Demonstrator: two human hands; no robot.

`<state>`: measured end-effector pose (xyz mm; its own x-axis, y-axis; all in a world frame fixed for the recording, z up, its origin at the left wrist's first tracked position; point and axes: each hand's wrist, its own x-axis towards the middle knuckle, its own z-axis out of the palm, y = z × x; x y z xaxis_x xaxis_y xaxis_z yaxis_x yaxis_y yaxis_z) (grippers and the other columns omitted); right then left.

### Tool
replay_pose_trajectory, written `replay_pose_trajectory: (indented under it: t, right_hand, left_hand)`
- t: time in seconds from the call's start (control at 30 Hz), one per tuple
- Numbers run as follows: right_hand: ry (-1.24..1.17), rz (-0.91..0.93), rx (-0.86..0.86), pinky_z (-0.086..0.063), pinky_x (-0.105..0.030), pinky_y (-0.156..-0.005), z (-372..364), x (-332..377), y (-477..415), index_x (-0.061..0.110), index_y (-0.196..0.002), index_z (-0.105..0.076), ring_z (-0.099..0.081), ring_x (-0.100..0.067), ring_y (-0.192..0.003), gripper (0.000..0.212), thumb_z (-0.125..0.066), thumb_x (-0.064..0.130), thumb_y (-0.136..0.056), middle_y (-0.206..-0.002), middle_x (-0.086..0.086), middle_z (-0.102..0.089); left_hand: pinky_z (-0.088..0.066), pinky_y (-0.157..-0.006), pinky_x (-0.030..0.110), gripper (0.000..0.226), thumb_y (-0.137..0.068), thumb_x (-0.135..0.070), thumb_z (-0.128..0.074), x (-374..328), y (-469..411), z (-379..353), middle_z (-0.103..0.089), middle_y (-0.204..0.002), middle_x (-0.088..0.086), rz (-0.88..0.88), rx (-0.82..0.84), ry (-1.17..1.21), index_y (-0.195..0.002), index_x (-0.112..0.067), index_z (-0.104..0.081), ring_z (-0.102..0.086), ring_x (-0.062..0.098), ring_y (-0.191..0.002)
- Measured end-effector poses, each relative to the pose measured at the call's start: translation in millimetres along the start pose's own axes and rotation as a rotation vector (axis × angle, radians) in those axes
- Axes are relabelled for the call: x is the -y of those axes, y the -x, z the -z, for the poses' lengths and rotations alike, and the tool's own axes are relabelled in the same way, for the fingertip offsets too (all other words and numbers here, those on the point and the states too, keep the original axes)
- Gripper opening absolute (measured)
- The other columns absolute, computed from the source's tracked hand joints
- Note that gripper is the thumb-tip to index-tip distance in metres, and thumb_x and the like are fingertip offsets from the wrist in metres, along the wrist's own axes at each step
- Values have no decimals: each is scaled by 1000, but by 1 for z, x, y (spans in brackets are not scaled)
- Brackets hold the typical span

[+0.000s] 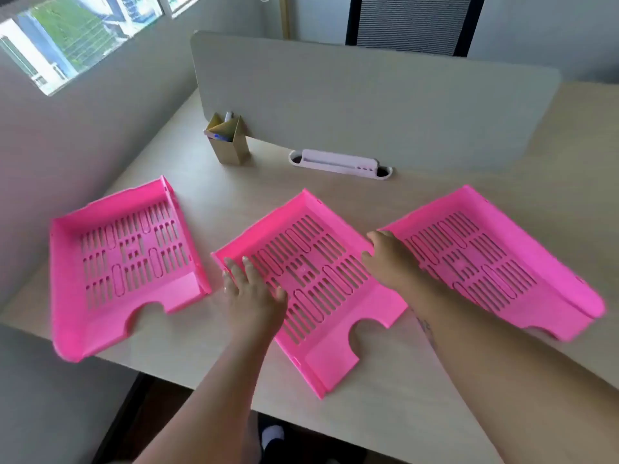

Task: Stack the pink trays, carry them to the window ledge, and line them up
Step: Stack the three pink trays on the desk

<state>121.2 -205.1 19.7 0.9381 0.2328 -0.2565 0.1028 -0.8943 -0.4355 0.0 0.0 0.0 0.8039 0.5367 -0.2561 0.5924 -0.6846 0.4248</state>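
Three pink slotted trays lie side by side on the pale desk (241,199). The left tray (67,279) sits near the desk's left edge and overhangs the front. The middle tray (335,358) is turned at an angle. My left hand (251,293) grips its left wall, fingers outside and thumb inside. My right hand (392,259) curls over its right wall, just beside the near-left corner of the right tray (569,296). The right tray lies flat, untouched as far as I can tell.
A grey divider panel (368,102) stands along the back of the desk. In front of it are a cardboard pen holder (229,145) and a white cable slot (338,162). A window (67,38) is at the upper left, a dark chair back (415,21) beyond the divider.
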Motion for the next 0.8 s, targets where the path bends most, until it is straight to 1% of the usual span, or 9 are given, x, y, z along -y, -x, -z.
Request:
replay_pose_trajectory:
  t: [0.07, 0.13, 0.2, 0.27, 0.33, 0.47, 0.53, 0.63, 0.8]
  right_hand:
    - [3, -42, 4, -54, -43, -92, -5, -1, -1, -3, -134, -50, -62, -33, -113, 37, -49, 11, -100, -146, -21, -45]
    - [17, -70, -8, -57, -44, -87, -13, -4, 1, -2, -131, -52, -65, -32, -102, 33, -49, 8, -100, -134, -21, -55]
    - [-3, -112, -33, -59, -45, -83, -19, -6, 2, -1, -125, -56, -66, -32, -96, 28, -50, 5, -99, -119, -20, -62]
    - [-33, -160, -45, -59, -46, -84, -23, -9, 4, -2, -122, -58, -67, -34, -97, 26, -50, 3, -98, -117, -21, -62]
    - [-65, -242, -67, -58, -46, -87, -29, -14, 8, -3, -121, -59, -65, -35, -99, 26, -47, 3, -99, -121, -21, -59]
    - [-242, -437, -146, -45, -29, -67, -43, -8, 24, -3, -105, -62, -55, -24, -81, 18, -47, 4, -97, -101, -17, -64]
    - [-311, -506, -173, -35, -25, -52, -52, 2, 38, 5, -91, -54, -50, -20, -66, 8, -49, 4, -97, -80, -6, -57]
    - [-389, -563, -241, -30, -25, -45, -66, 11, 53, 11, -75, -42, -39, -10, -53, 24, -48, 5, -97, -69, 0, -44]
    - [-421, -600, -259, -30, -27, -45, -81, 18, 70, 9, -86, -39, -42, -14, -52, 18, -42, 13, -103, -69, -2, -48]
  left_hand:
    - [-16, -125, 47, 87, -94, -17, -51, 8, 0, -10, 3, -165, 29, 51, 11, 158, -158, 1, 5, -3, 43, -153]
    - [-36, -117, 46, 84, -92, -4, -48, 18, 0, -20, -6, -165, 26, 66, 4, 281, -158, 3, 5, -19, 41, -150]
    - [-41, -113, 49, 76, -87, 9, -46, 20, -7, -18, -23, -159, 24, 98, -51, 383, -156, 1, -16, -32, 38, -144]
    - [-51, -101, 50, 55, -81, 16, -44, 20, -16, -11, -53, -126, 17, 89, -128, 434, -131, -9, -48, -57, 31, -116]
    - [-57, -77, 46, 50, -83, 16, -41, 23, -24, -3, -60, -101, 10, 21, -84, 436, -114, -22, -49, -64, 26, -87]
    - [-52, -55, 20, 45, -96, 12, -35, 16, -58, 15, -58, -90, 0, -235, 32, 484, -96, -29, -53, -65, -1, -70]
    - [-48, -48, 12, 46, -99, 14, -32, 10, -79, 24, -57, -81, -1, -283, 100, 435, -86, -27, -50, -62, 0, -63]
    - [-39, -47, 17, 32, -95, 9, -35, 11, -106, 29, -60, -85, -2, -272, 220, 283, -100, -18, -52, -61, 14, -73]
    - [-35, -51, 27, 28, -98, 2, -32, 19, -124, 21, -64, -95, 18, -219, 259, 237, -106, 0, -58, -57, 26, -77]
